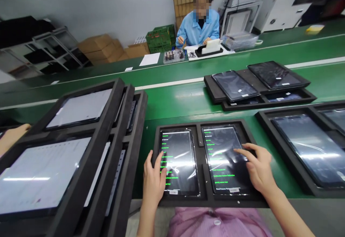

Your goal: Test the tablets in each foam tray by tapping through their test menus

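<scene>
Tray (pixel 199 159): two lit tablets (pixel 181 150), side by side. Left hand (pixel 154 176), right hand (pixel 259 167): apart, loosely spread, one at each.

One view only: a camera on the person's head, facing forward and down past a pink garment (pixel 198 222). From where I stand, it looks close over the left hand (pixel 153 179) and right hand (pixel 260 168) — then out across the green counter (pixel 172 102), tilted upward rightward — to a farther co-worker in blue (pixel 214 23).
</scene>
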`<state>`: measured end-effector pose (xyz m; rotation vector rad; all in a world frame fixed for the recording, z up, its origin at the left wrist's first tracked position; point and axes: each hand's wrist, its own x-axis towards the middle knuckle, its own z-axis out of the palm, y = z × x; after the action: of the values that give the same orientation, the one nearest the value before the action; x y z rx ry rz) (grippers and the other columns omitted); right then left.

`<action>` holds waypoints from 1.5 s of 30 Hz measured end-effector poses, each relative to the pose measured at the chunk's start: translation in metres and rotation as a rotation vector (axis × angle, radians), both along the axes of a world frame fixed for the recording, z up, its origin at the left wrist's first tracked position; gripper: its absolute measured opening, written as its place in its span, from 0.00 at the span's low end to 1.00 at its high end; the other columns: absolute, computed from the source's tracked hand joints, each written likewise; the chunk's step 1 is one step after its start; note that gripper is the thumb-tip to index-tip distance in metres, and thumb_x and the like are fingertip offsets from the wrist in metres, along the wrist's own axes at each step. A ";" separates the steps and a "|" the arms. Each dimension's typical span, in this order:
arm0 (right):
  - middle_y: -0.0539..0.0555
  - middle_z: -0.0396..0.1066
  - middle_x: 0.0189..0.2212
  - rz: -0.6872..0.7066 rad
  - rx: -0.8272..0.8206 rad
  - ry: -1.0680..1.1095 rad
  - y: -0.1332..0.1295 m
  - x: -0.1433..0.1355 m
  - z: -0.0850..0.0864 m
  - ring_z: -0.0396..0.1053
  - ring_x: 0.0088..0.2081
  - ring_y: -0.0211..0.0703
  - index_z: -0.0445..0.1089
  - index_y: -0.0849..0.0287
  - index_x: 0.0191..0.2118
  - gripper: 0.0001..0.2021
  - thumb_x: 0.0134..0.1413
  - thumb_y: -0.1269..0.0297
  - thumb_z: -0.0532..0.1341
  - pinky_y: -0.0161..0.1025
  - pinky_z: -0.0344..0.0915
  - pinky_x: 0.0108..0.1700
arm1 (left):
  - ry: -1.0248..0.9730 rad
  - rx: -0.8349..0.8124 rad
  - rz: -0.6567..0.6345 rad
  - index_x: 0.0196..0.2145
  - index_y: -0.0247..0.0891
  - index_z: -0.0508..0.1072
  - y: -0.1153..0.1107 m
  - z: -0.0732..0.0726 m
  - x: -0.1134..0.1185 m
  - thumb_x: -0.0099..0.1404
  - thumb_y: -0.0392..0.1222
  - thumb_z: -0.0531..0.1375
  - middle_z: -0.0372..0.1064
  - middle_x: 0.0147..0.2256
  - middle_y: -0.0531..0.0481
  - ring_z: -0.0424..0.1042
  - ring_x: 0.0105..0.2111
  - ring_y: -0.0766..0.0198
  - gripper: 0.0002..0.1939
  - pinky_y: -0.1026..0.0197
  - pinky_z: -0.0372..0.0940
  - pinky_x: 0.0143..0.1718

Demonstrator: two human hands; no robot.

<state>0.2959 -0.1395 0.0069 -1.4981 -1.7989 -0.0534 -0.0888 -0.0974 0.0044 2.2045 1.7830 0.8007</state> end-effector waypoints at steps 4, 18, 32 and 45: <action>0.63 0.62 0.55 0.082 -0.137 -0.142 0.006 -0.010 0.000 0.61 0.53 0.60 0.76 0.51 0.53 0.23 0.75 0.54 0.44 0.60 0.56 0.53 | -0.022 0.041 0.019 0.64 0.43 0.65 0.000 0.002 0.001 0.77 0.47 0.46 0.51 0.66 0.37 0.60 0.65 0.42 0.23 0.38 0.64 0.62; 0.63 0.59 0.57 0.084 -0.090 -0.185 0.004 -0.009 -0.002 0.59 0.53 0.60 0.72 0.51 0.57 0.24 0.76 0.54 0.42 0.62 0.53 0.55 | -0.123 -0.269 0.189 0.71 0.33 0.45 0.010 -0.002 -0.003 0.73 0.50 0.48 0.58 0.64 0.29 0.59 0.64 0.39 0.35 0.32 0.59 0.63; 0.64 0.58 0.57 0.120 -0.115 -0.323 0.008 -0.018 -0.002 0.59 0.55 0.61 0.73 0.48 0.54 0.19 0.75 0.55 0.46 0.66 0.51 0.57 | 0.142 0.258 -0.166 0.64 0.38 0.63 0.007 0.007 -0.002 0.79 0.41 0.45 0.68 0.56 0.39 0.65 0.57 0.51 0.20 0.50 0.62 0.57; 0.63 0.61 0.52 -0.080 0.017 -0.060 -0.003 0.006 -0.003 0.62 0.51 0.63 0.63 0.55 0.56 0.18 0.72 0.51 0.48 0.59 0.55 0.52 | 0.250 0.319 -0.154 0.62 0.40 0.65 -0.001 0.024 0.004 0.78 0.39 0.47 0.78 0.46 0.46 0.73 0.47 0.54 0.19 0.43 0.43 0.65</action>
<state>0.3023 -0.1423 0.0041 -1.5710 -1.7806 -0.1543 -0.0846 -0.0986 0.0288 2.7178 1.6544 0.8582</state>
